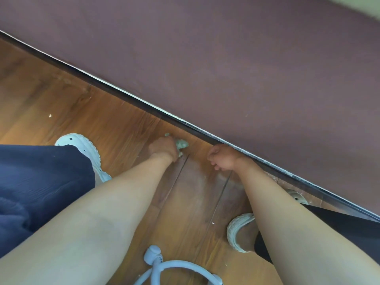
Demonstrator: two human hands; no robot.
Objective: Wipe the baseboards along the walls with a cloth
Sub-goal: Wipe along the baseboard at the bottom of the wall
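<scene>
A person is bent low over a brown wooden floor [61, 95]. A dark baseboard [197, 133] runs slantwise across the view, from far left to near right. Its top edge looks pale and dusty. Behind it stands a purple-brown wall [226, 58].

The left hand [164, 148] is down on the floor, near the baseboard but not touching it. Its fingers are wrapped around a small green cloth [182, 145]. The cloth is bunched up. It pokes out on the far side of the hand, toward the baseboard, and sits on the floor just beside it.

The right hand [223, 157] is to the right of the cloth, a little apart from it. It is tucked right up against the bottom of the baseboard. Its fingers are curled in like a fist. Nothing shows inside it.

Both arms are bare and reach in from the near side.

A white shoe with little holes [82, 145] stands on the left, partly under dark blue cloth [41, 182]. Another white shoe [239, 231] is near the right arm, with its sole tipped up. A pale blue looped thing [164, 266] hangs at the near edge. A tiny white crumb [50, 115] lies on the floor at the far left.
</scene>
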